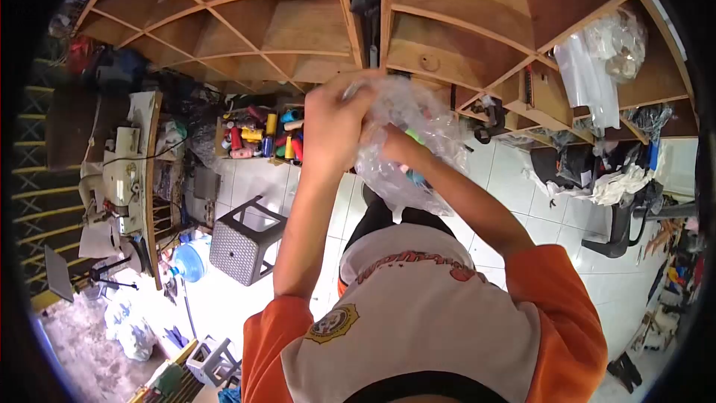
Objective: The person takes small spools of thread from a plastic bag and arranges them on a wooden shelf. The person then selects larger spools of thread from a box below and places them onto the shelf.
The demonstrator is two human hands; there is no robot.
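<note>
Fingers of the left hand (328,119) are closed on the upper part of a clear plastic bag (436,123), held up before the chest; those of the right hand (399,145) press into its folds, their grip hidden. Thin, slick, crinkled film could tear or slip if the hands pull unevenly, spilling the small coloured pieces (412,136) showing through. Beyond lie smooth, rounded thread spools (289,148) and square-edged, grained wooden shelves (298,22).

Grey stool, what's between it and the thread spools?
White floor tiles lie between the grey stool and the thread spools, as the head view shows.
</note>
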